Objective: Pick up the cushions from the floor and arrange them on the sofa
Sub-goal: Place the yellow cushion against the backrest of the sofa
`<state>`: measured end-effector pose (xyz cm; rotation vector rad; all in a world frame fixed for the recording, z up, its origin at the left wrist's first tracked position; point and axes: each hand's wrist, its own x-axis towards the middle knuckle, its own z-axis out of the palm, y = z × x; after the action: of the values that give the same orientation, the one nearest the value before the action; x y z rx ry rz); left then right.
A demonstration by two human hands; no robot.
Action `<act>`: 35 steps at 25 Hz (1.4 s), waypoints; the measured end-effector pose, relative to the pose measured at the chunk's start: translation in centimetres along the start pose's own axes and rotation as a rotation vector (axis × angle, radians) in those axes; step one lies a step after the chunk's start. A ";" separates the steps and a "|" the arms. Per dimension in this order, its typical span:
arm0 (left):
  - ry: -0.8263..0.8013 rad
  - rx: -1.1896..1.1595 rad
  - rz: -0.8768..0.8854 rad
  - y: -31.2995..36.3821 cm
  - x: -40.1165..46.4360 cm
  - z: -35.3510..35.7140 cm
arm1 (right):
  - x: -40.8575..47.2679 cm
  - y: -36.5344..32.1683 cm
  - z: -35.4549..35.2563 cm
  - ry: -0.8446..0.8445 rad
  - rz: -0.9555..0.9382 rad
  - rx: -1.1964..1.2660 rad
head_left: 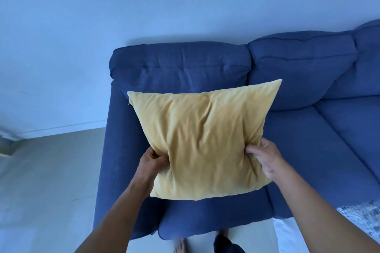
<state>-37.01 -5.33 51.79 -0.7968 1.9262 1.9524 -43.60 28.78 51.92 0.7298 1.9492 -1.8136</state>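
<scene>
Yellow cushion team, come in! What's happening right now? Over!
Left hand and right hand both gripping the yellow cushion by its sides. Cushion at the blue sofa end, leaning toward the backrest. Nothing in the way.

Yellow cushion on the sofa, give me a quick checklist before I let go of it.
1. Both hands on it: ok, left hand and right hand pinch the lower sides of the yellow cushion.
2. Over the seat of the blue sofa: ok.
3. Top edge at the backrest: ok.
4. Resting fully on the seat: cannot tell.
5. Straight: not ok, tilted.
6. More cushions on the floor: cannot tell.
</scene>
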 end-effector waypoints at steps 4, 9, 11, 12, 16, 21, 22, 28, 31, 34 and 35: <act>0.124 -0.025 -0.015 1.7 4.9 2.2 | 7.4 -3.1 0.6 -0.113 0.028 -0.085; 0.200 -0.010 -0.055 1.9 12.5 2.6 | 15.6 -4.0 3.5 -0.114 0.038 -0.064; 0.231 -0.013 -0.058 1.7 15.8 2.1 | 19.2 -3.4 4.8 -0.115 0.042 -0.059; 0.235 -0.017 -0.052 1.7 17.5 2.0 | 21.0 -3.1 5.5 -0.104 0.044 -0.053; 0.250 -0.003 -0.052 -0.3 24.6 2.2 | 27.5 -0.4 7.9 -0.070 0.075 -0.087; 0.270 0.002 -0.130 -2.6 29.7 2.3 | 31.1 1.8 9.3 -0.036 0.111 -0.263; 0.267 -0.004 -0.131 -2.5 29.8 2.2 | 31.1 1.4 9.3 -0.019 0.108 -0.251; 0.193 -0.157 0.170 5.4 29.6 -3.4 | 29.8 -7.7 6.6 -0.028 -0.214 0.066; 0.170 -0.005 0.153 7.4 29.9 -3.7 | 30.2 -9.8 6.3 -0.042 -0.226 -0.168; 0.341 -0.081 0.227 7.9 29.3 -3.8 | 29.9 -11.2 5.0 0.151 -0.336 -0.151; 0.372 -0.108 0.243 8.0 29.0 -3.9 | 29.8 -11.6 4.6 0.172 -0.370 -0.127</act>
<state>-64.19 -14.78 42.17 -1.0631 2.2313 2.1912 -74.58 27.32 42.94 0.5254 2.4203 -1.8543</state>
